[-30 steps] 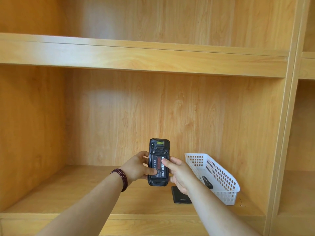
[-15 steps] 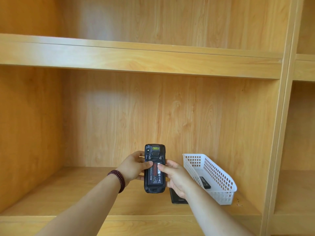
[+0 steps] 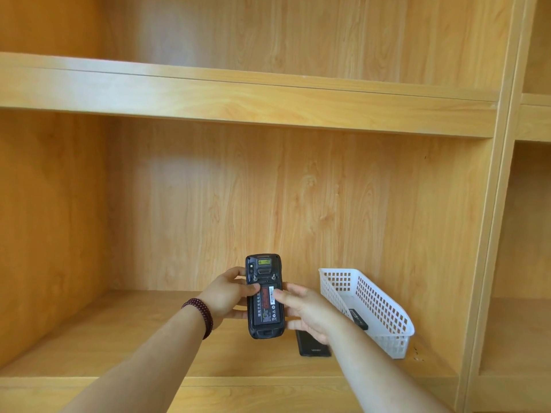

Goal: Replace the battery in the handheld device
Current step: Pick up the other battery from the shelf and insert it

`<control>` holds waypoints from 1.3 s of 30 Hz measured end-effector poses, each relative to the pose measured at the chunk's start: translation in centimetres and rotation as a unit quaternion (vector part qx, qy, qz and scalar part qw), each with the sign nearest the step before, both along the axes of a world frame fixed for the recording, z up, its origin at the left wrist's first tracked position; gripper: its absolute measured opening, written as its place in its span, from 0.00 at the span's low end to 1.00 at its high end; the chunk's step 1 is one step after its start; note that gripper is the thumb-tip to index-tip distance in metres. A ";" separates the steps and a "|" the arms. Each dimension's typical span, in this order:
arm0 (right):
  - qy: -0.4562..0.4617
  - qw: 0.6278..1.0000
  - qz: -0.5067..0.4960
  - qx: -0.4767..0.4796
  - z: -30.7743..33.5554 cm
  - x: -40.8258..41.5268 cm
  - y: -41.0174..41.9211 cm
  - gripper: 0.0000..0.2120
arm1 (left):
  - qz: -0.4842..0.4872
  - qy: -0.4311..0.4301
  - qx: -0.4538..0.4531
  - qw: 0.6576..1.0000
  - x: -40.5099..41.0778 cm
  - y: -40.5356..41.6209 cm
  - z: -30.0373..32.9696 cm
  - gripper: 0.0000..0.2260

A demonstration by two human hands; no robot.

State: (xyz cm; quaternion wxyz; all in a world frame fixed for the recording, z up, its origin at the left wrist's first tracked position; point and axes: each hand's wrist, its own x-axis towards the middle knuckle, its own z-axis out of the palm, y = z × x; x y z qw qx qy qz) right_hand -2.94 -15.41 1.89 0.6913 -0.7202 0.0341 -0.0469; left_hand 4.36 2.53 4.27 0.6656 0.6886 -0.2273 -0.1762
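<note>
A black handheld device (image 3: 264, 269) is held upright above the shelf, its back facing me with the cover off. A black battery (image 3: 266, 308) with a red label sits in its open bay. My left hand (image 3: 226, 295) grips the device's left side, thumb resting on the battery's upper left corner. My right hand (image 3: 304, 310) holds the right side, its thumb pressing on the top of the battery. A flat black cover (image 3: 314, 347) lies on the shelf under my right hand, partly hidden by it.
A white perforated plastic basket (image 3: 384, 314) stands on the wooden shelf (image 3: 119, 338) at the right, with a black battery-like object (image 3: 359, 318) inside. A shelf board (image 3: 238, 96) runs overhead. A vertical wooden divider (image 3: 489, 263) bounds the compartment on the right.
The device and both hands have drifted slightly left and down in view. My right thumb has moved up from the battery's middle to its top edge.
</note>
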 end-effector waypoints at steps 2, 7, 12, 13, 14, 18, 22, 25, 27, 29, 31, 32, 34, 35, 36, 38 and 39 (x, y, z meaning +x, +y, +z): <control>0.003 0.999 -0.007 -0.032 -0.3 0.2 0.1 0.20 | -0.002 0.005 0.004 1.000 0.2 0.1 -0.3 0.10; -0.008 0.999 -0.030 -0.004 -1.1 0.6 0.2 0.16 | -0.010 -0.006 0.010 1.000 0.7 0.2 0.6 0.14; -0.010 0.999 -0.036 0.008 -1.3 0.5 0.5 0.16 | -0.010 -0.034 0.014 0.999 1.9 0.1 1.4 0.10; -0.009 0.999 -0.035 0.005 -1.3 0.6 0.5 0.16 | -0.010 -0.038 0.018 0.999 2.1 0.0 1.3 0.09; -0.004 0.999 -0.033 0.004 -1.1 0.5 0.6 0.17 | -0.007 -0.040 0.019 0.999 2.2 0.0 1.2 0.09; 0.011 0.991 -0.091 -0.098 0.1 -0.2 0.2 0.24 | 0.023 -0.022 0.009 0.999 2.7 -0.2 0.6 0.09; 0.101 0.881 -0.182 -0.426 0.9 0.4 -1.4 0.19 | 0.031 -0.013 0.005 0.999 3.3 0.1 0.2 0.09; 0.253 0.786 -0.123 -0.550 0.5 1.2 -1.4 0.25 | 0.036 -0.010 0.006 0.999 3.4 0.3 0.1 0.08; 0.303 0.757 -0.102 -0.569 0.0 1.6 -1.5 0.28 | 0.039 -0.010 0.005 0.999 3.4 0.3 0.1 0.08; 0.314 0.757 -0.103 -0.563 -0.4 2.1 -1.7 0.30 | 0.039 -0.012 0.005 0.999 3.4 0.3 0.2 0.08; 0.324 0.759 -0.099 -0.556 -0.1 2.2 -1.8 0.31 | 0.039 -0.014 0.007 0.999 3.3 0.2 0.4 0.08; 0.330 0.761 -0.093 -0.551 0.2 2.1 -1.7 0.31 | 0.038 -0.015 0.008 0.999 3.3 0.2 0.4 0.08; 0.344 0.769 -0.077 -0.533 1.0 1.7 -1.9 0.32 | 0.036 -0.016 0.010 0.999 3.3 0.1 0.5 0.08; 0.352 0.773 -0.069 -0.523 1.4 1.4 -1.9 0.32 | 0.035 -0.017 0.011 0.999 3.2 0.1 0.5 0.07; 0.360 0.774 -0.063 -0.517 1.7 1.1 -1.9 0.32 | 0.033 -0.017 0.012 0.999 3.2 0.1 0.5 0.07; 0.371 0.766 -0.053 -0.522 1.9 0.7 -1.9 0.32 | 0.030 -0.016 0.013 0.999 3.2 -0.1 0.5 0.07; 0.373 0.763 -0.050 -0.526 1.9 0.7 -1.8 0.33 | 0.029 -0.015 0.013 0.999 3.2 -0.2 0.5 0.07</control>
